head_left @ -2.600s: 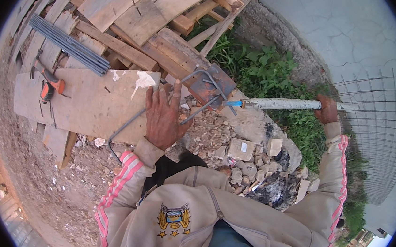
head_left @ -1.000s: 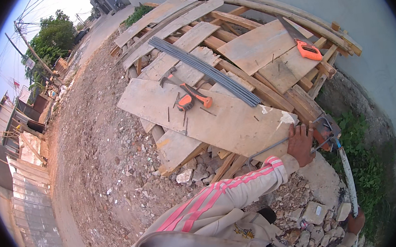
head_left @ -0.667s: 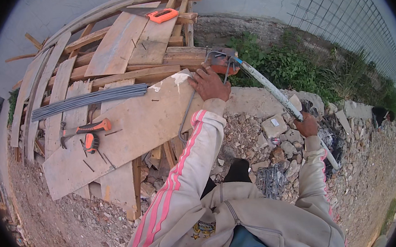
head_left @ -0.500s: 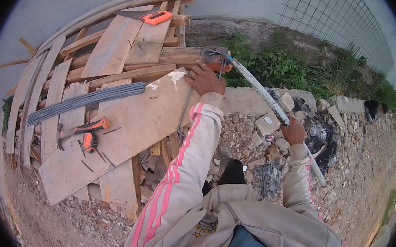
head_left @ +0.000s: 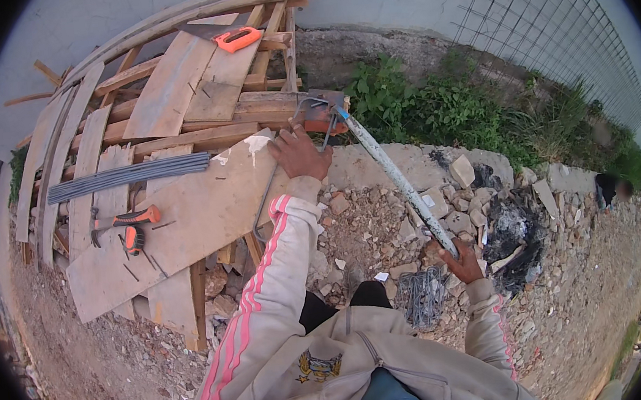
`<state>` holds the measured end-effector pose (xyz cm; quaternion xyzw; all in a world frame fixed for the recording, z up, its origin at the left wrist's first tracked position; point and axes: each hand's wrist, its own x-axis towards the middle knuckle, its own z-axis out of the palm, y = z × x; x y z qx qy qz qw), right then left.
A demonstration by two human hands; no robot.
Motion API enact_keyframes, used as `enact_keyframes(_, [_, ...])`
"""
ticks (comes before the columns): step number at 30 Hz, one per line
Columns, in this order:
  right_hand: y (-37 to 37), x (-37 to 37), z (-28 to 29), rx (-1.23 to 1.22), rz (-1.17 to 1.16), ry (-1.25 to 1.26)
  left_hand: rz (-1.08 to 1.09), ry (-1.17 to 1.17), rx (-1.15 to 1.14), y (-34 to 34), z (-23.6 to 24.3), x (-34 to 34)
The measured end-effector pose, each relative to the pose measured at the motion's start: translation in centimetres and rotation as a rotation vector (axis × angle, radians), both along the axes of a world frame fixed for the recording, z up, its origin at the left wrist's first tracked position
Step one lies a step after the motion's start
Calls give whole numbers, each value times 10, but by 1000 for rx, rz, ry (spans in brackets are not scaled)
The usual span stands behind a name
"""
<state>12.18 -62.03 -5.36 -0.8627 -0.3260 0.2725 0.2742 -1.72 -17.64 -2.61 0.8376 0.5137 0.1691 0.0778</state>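
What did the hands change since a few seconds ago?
The right hand has swung the whitish pipe toward the person's body: it stretched over the green plants, and now slants above the rubble. Nothing was visibly grabbed or let go. The left hand is still over the bent rod; the claw hammer, tape measure and orange-handled saw stayed put.

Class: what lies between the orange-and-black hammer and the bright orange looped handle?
In the head view, a bundle of grey metal rods and brown wooden boards.
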Motion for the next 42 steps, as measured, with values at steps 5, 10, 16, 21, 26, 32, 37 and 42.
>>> enact_keyframes(5, [-35,14,-23,-22,-51,37,-9,18,8,0,3,3])
enact_keyframes(10, [-32,-19,-47,-1,-152,-235,-34,-3,-5,4,1,5])
enact_keyframes(16, [-20,-81,-2,-161,-284,-399,-33,-5,14,0,1,-1])
enact_keyframes(21, [-8,-157,-17,-118,-404,-441,-13,-26,-38,-3,5,3])
enact_keyframes(26, [13,-205,-12,-121,-447,-513,3,-78,-23,3,11,0])
enact_keyframes(32, [-17,-144,22,-166,-338,-487,9,-54,-63,-5,22,2])
enact_keyframes(37, [-16,-129,46,-181,-289,-545,13,-19,-89,-3,18,-3])
enact_keyframes(42, [-23,-140,25,-204,-258,-391,5,-16,-84,-4,22,-6])
